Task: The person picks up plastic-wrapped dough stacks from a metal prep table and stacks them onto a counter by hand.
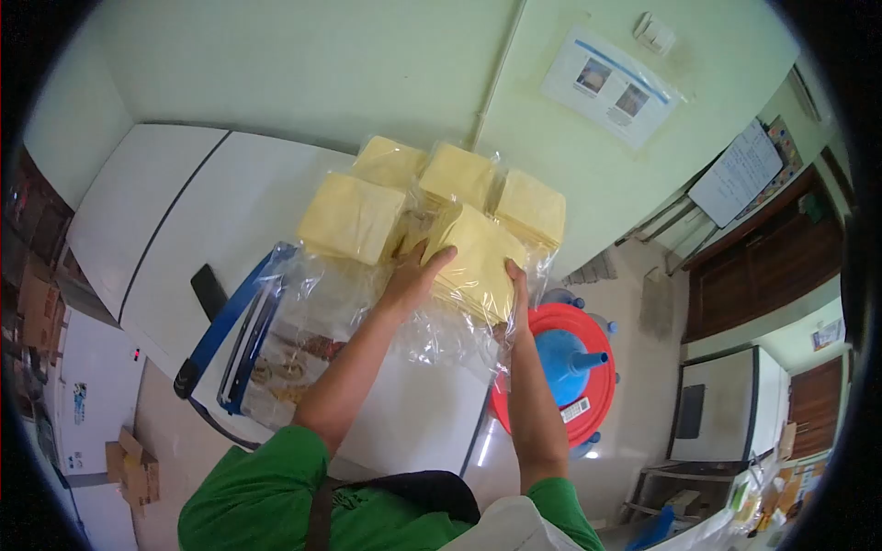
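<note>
A clear plastic bag with a stack of square yellow sheets point(476, 262) is between my two hands, near the white surface's right end. My left hand point(413, 275) grips its left side, the thumb on top. On the right edge, my right hand point(517, 283) holds it with curled fingers. Behind it, more bagged yellow stacks stand close together: one at the left point(351, 218), one at the back point(390, 163), one in the middle point(458, 174) and one at the right point(531, 208). Loose clear plastic point(322, 289) lies left of my hands.
A blue sealer-like device point(234, 335) and a black phone point(209, 292) lie on the white surface point(230, 193) at the left. Right of it, a red round lid point(602, 390) carries a blue funnel-shaped item point(560, 363). The wall point(367, 64) rises behind.
</note>
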Motion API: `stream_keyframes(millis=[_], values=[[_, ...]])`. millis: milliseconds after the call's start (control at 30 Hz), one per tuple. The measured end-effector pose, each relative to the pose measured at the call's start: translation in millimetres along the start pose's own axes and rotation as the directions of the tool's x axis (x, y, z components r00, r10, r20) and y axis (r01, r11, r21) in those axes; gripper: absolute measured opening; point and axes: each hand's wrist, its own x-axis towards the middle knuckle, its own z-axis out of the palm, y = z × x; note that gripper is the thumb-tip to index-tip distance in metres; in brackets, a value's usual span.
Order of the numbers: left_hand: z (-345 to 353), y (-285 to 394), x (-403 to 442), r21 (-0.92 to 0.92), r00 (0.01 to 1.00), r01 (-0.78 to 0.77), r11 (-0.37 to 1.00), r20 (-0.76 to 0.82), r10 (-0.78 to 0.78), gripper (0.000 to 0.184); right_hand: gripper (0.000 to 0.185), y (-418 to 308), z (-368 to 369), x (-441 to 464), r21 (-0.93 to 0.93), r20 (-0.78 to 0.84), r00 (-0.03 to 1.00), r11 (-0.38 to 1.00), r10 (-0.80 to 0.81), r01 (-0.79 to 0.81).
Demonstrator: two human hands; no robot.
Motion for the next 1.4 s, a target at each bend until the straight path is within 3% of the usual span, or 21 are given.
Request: stream_keyframes(millis=[67,133,167,233,367,433,567,633,667,767,900,1000,1067,1100,1167,1200,1267,1300,1333,1400], values=[[-3,-18,11,-0.014,0.997,0.02,1.0,-0.074,-0.021,0.075,0.066,2,-3,15,0.049,0.032,0.997,0.996,0.073,-0.075],[-5,-36,24,0.081,0.959,-0.136,0.987,-0.24,0.152,0.067,0.064,2,-4,34,-0.012,0.066,0.995,0.997,0.078,-0.077],[-5,-35,24,0.085,0.961,-0.116,0.99,-0.242,0.133,0.067,0.064,3,-2,38,-0.003,0.057,0.994,0.996,0.093,-0.093],[-7,-30,24,-0.152,0.983,-0.079,0.985,-0.173,0.052,0.062,0.062,4,1,44,-0.015,0.072,0.996,0.998,0.06,-0.059],[-21,-54,41,-0.2,0.992,-0.009,0.98,-0.129,-0.017,0.058,0.06,2,8,55,-0.083,-0.01,0.996,0.992,0.091,-0.092],[-20,-53,41,-0.003,0.967,-0.11,0.994,-0.233,0.106,0.06,0.059,-1,18,55,-0.064,-0.007,0.999,0.997,0.038,-0.038],[-9,-48,11,0.06,0.949,-0.192,0.98,-0.244,0.201,0.069,0.058,1,17,65,-0.043,0.042,0.997,0.997,0.063,-0.061],[-5,-55,-10,0.312,0.948,-0.026,0.95,-0.295,0.123,0.077,0.06,7,20,67,-0.051,-0.027,0.998,0.997,0.059,-0.06],[-8,-53,-17,0.304,0.972,-0.03,0.952,-0.213,0.098,0.088,0.06,9,27,64,-0.046,-0.029,0.998,0.998,0.049,-0.05],[-10,-43,-40,0.364,0.99,-0.089,0.927,-0.065,0.121,0.089,0.058,18,44,56,-0.027,-0.053,0.999,1.0,0.008,-0.01],[-10,-32,-89,0.52,0.994,-0.1,0.848,0.016,0.108,0.086,0.072,31,22,78,-0.059,-0.083,0.996,0.998,0.025,-0.03],[-20,-30,-129,0.614,0.996,-0.075,0.786,0.013,0.085,0.078,0.083,29,1,78,-0.136,-0.003,0.999,0.99,0.047,-0.047],[-31,-32,-151,0.519,0.996,-0.077,0.852,-0.003,0.092,0.067,0.091,21,-5,59,-0.222,-0.162,0.987,0.975,-0.003,-0.034],[-37,-31,-161,0.527,0.995,-0.086,0.846,0.01,0.095,0.067,0.091,16,-10,46,-0.211,-0.165,0.986,0.977,-0.012,-0.023],[-43,-29,-184,0.501,0.997,-0.073,0.863,0.02,0.072,0.054,0.085,10,-38,8,-0.246,-0.433,0.901,0.96,0.013,-0.132],[-43,-27,-195,0.505,0.996,-0.085,0.859,0.059,0.064,0.054,0.085,10,-57,-20,-0.227,-0.46,0.888,0.967,0.001,-0.118],[-35,-27,-216,0.557,0.986,-0.163,0.814,0.106,0.125,0.045,0.069,28,-105,-95,-0.311,-0.275,0.953,0.95,-0.129,0.039],[-27,-27,-224,0.541,0.976,-0.2,0.817,0.187,0.115,0.045,0.051,44,-129,-139,-0.254,-0.291,0.941,0.962,-0.174,0.1],[-17,-27,-232,0.505,0.967,-0.212,0.837,0.233,0.104,0.043,0.041,56,-146,-196,-0.373,-0.294,0.929,0.922,-0.224,0.104],[11,-33,-249,0.42,0.924,-0.234,0.877,0.377,0.066,0.038,0.045,87,-160,-311,-0.321,-0.506,0.85,0.947,-0.148,-0.026]])
